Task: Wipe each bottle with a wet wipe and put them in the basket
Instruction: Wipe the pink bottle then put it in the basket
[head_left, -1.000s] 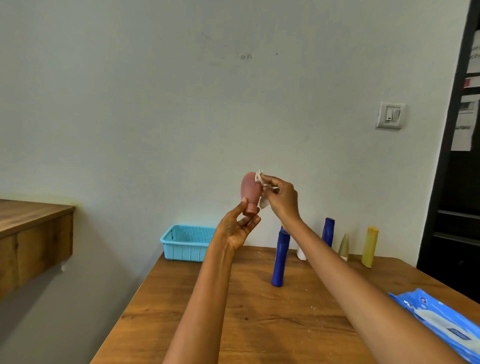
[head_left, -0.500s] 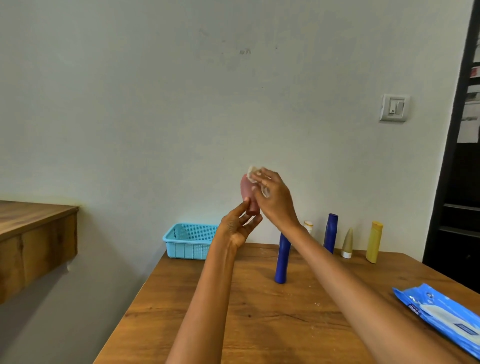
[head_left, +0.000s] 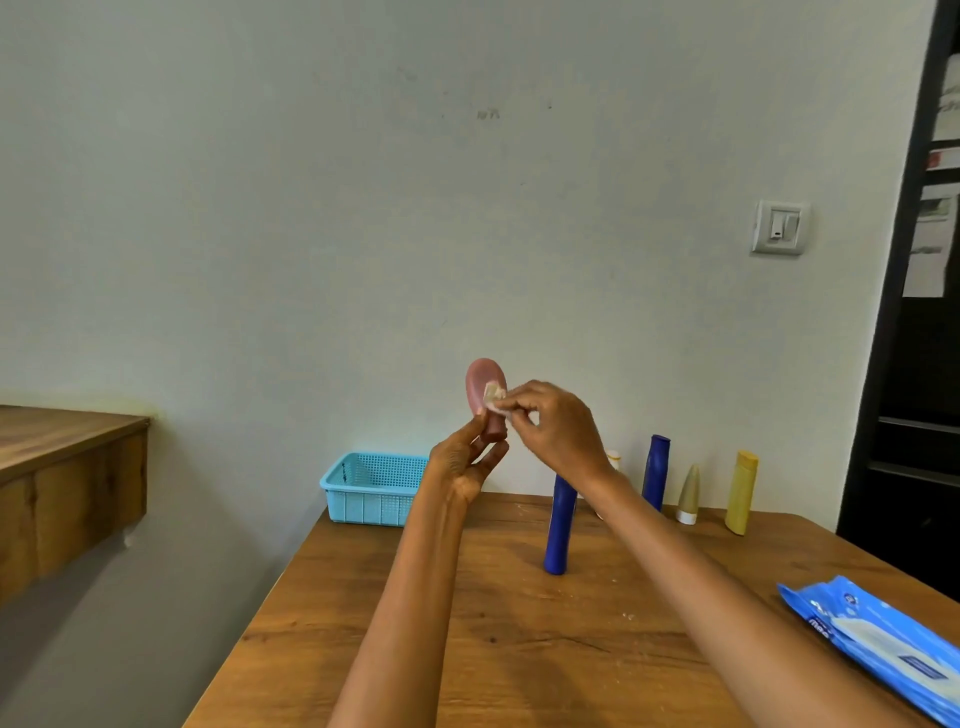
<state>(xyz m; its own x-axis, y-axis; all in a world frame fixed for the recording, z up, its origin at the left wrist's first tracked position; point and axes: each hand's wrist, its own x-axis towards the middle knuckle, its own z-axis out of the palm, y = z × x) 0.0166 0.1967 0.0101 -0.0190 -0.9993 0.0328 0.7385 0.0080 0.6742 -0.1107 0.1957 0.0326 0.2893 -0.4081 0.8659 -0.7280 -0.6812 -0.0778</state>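
Observation:
A small pink bottle (head_left: 480, 387) is held cap-down in the air above the table, my left hand (head_left: 465, 462) pinching its dark cap end from below. My right hand (head_left: 553, 423) pinches a crumpled white wet wipe (head_left: 493, 397) and presses it against the bottle's right side. The light blue basket (head_left: 371, 488) stands at the table's far left corner, its inside hidden from here. Standing on the table are a tall blue bottle (head_left: 560, 522), a second blue bottle (head_left: 655, 470), a beige cone-shaped bottle (head_left: 689, 493), a yellow bottle (head_left: 742, 491) and a white bottle (head_left: 613, 460) mostly hidden behind my right wrist.
A blue pack of wet wipes (head_left: 878, 642) lies at the table's right edge. A wooden shelf (head_left: 67, 478) juts from the wall on the left. A dark cabinet (head_left: 919, 364) stands at the right, and the wall runs right behind the table.
My right hand has slid the wipe from the bottle's top down onto its right side. The view has shifted slightly, with the hands staying raised.

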